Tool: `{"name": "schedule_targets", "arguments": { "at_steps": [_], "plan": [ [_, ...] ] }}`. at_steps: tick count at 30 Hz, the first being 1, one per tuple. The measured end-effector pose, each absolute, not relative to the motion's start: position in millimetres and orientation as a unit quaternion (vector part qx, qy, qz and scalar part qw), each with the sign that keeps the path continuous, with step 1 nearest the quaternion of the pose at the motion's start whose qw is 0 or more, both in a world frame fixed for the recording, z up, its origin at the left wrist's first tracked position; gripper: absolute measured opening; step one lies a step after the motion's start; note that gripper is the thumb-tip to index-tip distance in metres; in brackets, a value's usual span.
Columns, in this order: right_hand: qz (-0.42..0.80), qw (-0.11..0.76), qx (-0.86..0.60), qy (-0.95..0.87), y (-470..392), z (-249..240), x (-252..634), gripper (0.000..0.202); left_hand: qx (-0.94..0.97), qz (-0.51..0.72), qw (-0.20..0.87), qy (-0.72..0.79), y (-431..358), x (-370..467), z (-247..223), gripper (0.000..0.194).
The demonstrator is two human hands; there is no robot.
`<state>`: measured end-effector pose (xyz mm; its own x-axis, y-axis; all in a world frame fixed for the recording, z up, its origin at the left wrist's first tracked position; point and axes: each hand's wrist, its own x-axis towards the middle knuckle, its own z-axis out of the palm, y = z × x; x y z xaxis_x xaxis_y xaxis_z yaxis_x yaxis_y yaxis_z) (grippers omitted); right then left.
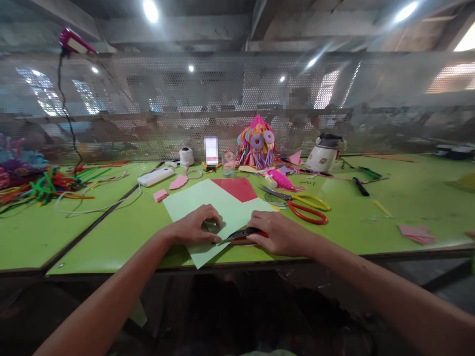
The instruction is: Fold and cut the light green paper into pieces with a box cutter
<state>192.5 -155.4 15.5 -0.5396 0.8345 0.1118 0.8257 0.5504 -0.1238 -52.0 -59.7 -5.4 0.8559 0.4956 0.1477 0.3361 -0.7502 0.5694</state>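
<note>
Low in the centre of the frame, the left hand [195, 228] presses down on a pale green paper sheet [208, 207] lying on the green bench [371, 217]. The right hand [282, 232] grips a black-bladed cutter [241, 234] at the sheet's near edge. Just right of centre lie red-and-yellow scissors [306, 206]; a red sheet [239, 189] sits behind the green one

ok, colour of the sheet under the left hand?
Pale green sheet, with a red sheet under it; head view.
</note>
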Motion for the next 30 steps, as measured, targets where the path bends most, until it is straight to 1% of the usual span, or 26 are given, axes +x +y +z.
{"name": "schedule_targets", "arguments": {
  "at_steps": [9,18,22,30],
  "plan": [
    [0.019,0.073,-0.465,-0.882,-152.0,17.1,192.7,0.019,0.93,0.137,0.267,0.215,-59.5,-53.1,-5.1,0.038],
    [0.026,0.083,-0.452,-0.888,-151.0,15.8,195.1,0.019,0.926,0.141,0.282,0.206,-57.2,-54.4,-5.8,0.028],
    [0.02,0.079,-0.454,-0.887,-150.3,14.6,195.2,0.02,0.927,0.143,0.28,0.203,-56.1,-55.5,-7.4,0.03],
    [0.025,0.079,-0.454,-0.887,-150.5,15.5,195.4,0.019,0.927,0.15,0.285,0.194,-53.7,-57.5,-9.5,0.026]
  ]
}}
